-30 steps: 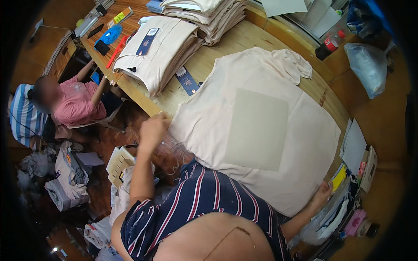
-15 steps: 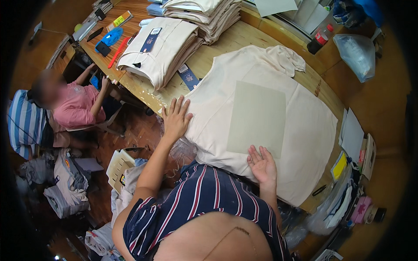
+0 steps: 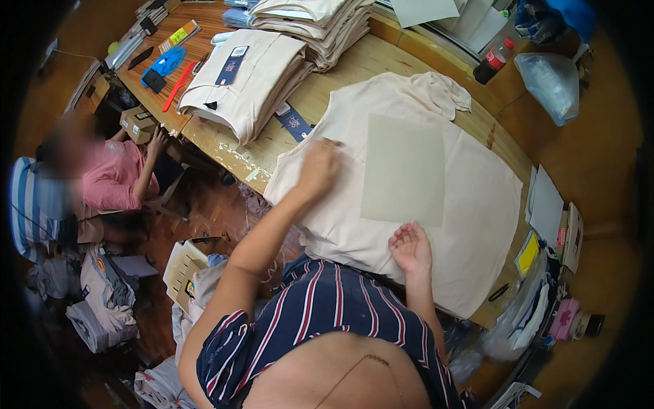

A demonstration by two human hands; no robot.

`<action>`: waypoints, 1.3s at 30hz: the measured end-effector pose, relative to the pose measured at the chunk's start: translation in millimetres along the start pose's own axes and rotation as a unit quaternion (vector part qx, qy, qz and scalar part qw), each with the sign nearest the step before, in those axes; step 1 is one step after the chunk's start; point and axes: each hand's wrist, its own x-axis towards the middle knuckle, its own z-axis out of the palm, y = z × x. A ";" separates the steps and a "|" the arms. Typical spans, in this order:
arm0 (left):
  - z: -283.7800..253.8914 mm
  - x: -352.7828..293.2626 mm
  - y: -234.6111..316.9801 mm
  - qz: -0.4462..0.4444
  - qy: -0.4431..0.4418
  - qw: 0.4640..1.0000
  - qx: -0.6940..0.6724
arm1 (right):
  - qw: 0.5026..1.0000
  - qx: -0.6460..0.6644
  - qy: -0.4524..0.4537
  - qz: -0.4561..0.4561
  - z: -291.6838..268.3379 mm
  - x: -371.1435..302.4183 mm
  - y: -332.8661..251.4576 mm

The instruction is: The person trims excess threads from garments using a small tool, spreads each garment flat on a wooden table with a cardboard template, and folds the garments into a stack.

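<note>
A cream shirt [image 3: 477, 198] lies spread over the wooden table, with a flat grey-green rectangular card [image 3: 403, 170] on top of it. My left hand [image 3: 320, 167] is above the left part of the shirt, beside the card; motion smears its fingers. Just below the card's near edge, my right hand [image 3: 411, 247] is palm up, its fingers loosely bent and nothing in them. Left of the shirt sits a stack of folded cream garments [image 3: 272, 75] with a navy tag [image 3: 233, 66] on top. Another navy tag [image 3: 293, 123] lies between stack and shirt.
A taller garment pile [image 3: 334, 31] stands at the back. Nearby are a red comb [image 3: 178, 86], a dark-drink bottle [image 3: 494, 61] and a plastic bag [image 3: 550, 85]. At left sits a person in pink [image 3: 119, 177] with a cardboard box [image 3: 138, 125]. A crate [image 3: 182, 273] stands on the floor.
My left hand has left the shirt's left edge and moved right over it. The card has shifted slightly toward the far side. My right hand's fingers bend more. A box now shows by the seated person.
</note>
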 end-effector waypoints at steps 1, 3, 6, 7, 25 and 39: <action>10.1 -1.2 19.2 0.032 -0.060 0.997 0.021 | 1.000 0.004 -0.005 -0.006 -3.4 11.0 -3.4; 24.2 -9.5 41.1 0.044 -0.125 0.989 0.065 | 1.000 0.007 -0.014 -0.023 -2.2 26.6 -14.3; 43.8 -19.3 44.6 0.076 -0.101 0.983 0.133 | 0.989 -0.004 0.107 -0.099 28.0 43.4 -28.1; 46.4 -20.4 43.6 0.078 -0.091 0.982 0.147 | 0.986 -0.017 0.080 -0.147 37.1 46.3 -34.9; -71.9 -50.2 -1.1 -0.074 0.214 0.973 0.053 | 0.858 -0.421 -0.014 -0.293 50.0 85.6 -41.1; -23.2 -76.6 28.7 -0.006 -0.080 0.973 0.215 | 0.742 -0.541 0.141 -0.370 25.5 42.5 -106.2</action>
